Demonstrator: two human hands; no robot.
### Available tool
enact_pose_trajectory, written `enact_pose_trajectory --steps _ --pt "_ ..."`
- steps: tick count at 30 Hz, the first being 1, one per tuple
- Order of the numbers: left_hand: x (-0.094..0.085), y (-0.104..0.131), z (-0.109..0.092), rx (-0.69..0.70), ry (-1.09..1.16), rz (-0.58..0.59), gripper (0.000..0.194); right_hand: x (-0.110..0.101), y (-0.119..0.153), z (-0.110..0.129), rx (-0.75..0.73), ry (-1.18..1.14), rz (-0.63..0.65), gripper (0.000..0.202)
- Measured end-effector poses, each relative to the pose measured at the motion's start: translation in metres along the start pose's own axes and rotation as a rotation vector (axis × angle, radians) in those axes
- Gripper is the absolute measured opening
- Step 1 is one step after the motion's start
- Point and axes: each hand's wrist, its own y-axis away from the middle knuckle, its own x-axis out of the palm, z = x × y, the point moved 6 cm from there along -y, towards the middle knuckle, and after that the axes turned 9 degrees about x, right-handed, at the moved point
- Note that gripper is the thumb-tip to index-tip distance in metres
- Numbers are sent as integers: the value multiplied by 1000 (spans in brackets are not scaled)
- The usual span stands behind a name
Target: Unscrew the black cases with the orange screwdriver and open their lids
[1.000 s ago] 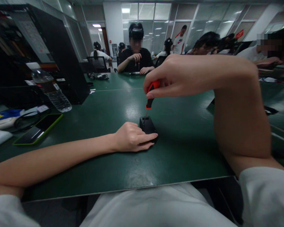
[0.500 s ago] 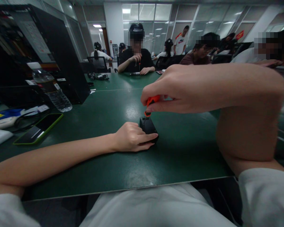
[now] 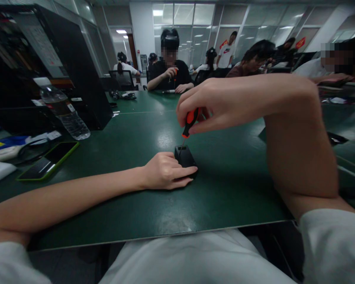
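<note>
A small black rectangular box with a slot near its far end lies on the green table. Pressed against its left and near sides is my left hand, its fingers closed round the box. Above it, my right hand grips the handle of a red and black screwdriver. The thin shaft slants down and its tip meets the left part of the box's top. What exactly the tip touches is too small to make out.
At left lie a green-cased phone, a black cable and a white device. Behind them stand a water bottle and a tall black cabinet. A person sits across the table, holding a screwdriver.
My right hand has turned on the screwdriver, and more of the handle and shaft shows. My right forearm has shifted left. My left hand and the box stay in place.
</note>
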Motion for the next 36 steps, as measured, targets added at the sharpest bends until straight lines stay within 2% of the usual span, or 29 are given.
enact_pose_trajectory --steps 3,7,12,15,17,22,27,30,33,36 --pt "0 0 0 6 -1 -11 24 1 -4 -2 25 39 -13 23" --pt "-1 0 -1 16 1 -24 24 0 -4 8 -112 85 -48 23" --pt "-1 0 -1 8 1 -11 24 -2 -5 3 -4 94 -88 21" --pt "0 0 0 -1 6 1 24 0 -4 8 -77 81 -58 15" --pt "0 0 0 -1 5 2 24 -1 -3 11 -109 80 -69 21" --pt "-1 0 -1 12 11 -21 24 -3 -3 8 -4 96 -91 25" --pt "0 0 -1 12 14 -14 24 -2 -3 14 -79 98 -69 17" --pt "0 0 -1 8 12 -10 24 -4 -5 11 -53 107 -107 22" --pt "0 1 0 6 15 -8 25 -2 -6 8 -31 80 -86 22" --pt "0 0 -1 7 11 -13 24 -1 -5 11 -102 73 -73 18"
